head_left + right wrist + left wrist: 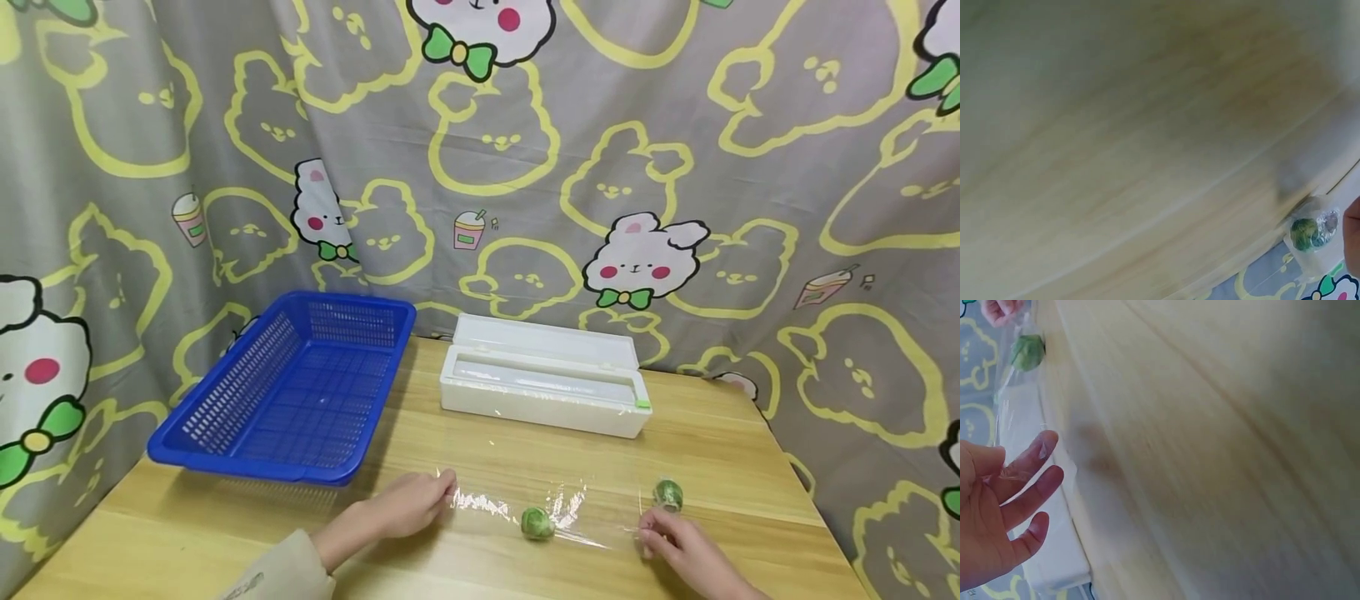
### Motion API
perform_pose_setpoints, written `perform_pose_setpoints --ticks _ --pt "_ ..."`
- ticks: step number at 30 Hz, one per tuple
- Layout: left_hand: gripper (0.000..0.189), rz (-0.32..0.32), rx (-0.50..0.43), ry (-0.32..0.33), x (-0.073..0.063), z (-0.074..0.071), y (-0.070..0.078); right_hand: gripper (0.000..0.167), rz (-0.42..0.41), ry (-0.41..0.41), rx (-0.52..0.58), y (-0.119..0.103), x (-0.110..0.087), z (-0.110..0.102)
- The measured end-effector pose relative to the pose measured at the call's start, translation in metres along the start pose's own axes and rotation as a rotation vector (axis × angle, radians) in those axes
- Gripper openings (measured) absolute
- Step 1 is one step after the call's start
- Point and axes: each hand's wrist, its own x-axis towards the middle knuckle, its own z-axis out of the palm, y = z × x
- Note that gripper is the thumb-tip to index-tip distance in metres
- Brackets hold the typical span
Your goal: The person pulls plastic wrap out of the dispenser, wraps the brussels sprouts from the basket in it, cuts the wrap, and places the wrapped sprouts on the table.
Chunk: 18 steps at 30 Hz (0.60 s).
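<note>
My left hand [412, 502] pinches one end of a sheet of clear cling film [480, 502] between thumb and index finger; the other fingers are spread in the left wrist view. At the film's opposite end, the thumb and fingers of my right hand [678, 546] pinch its edge. The sheet stretches low over the table between both hands. A green Brussels sprout [537, 523] overlaps the film midway between them. Just beyond my right hand sits a second sprout [667, 495], wrapped in film [1313, 231] in the right wrist view.
A long white cling film box [543, 408] stands lid-up at the back, a film roll [547, 382] inside. To the left is a blue plastic basket [281, 400]. A patterned curtain [510, 208] hangs behind the wooden table [720, 433].
</note>
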Motion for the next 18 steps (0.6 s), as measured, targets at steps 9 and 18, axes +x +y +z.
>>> perform_pose_setpoints --ticks 9,18 --pt "0.015 -0.039 0.069 0.021 0.011 0.008 0.001 0.012 0.073 -0.041 -0.072 0.003 0.009 0.004" --pt "0.024 0.002 0.185 0.152 0.018 0.017 0.000 0.009 0.176 -0.088 -0.182 0.001 0.013 0.005"
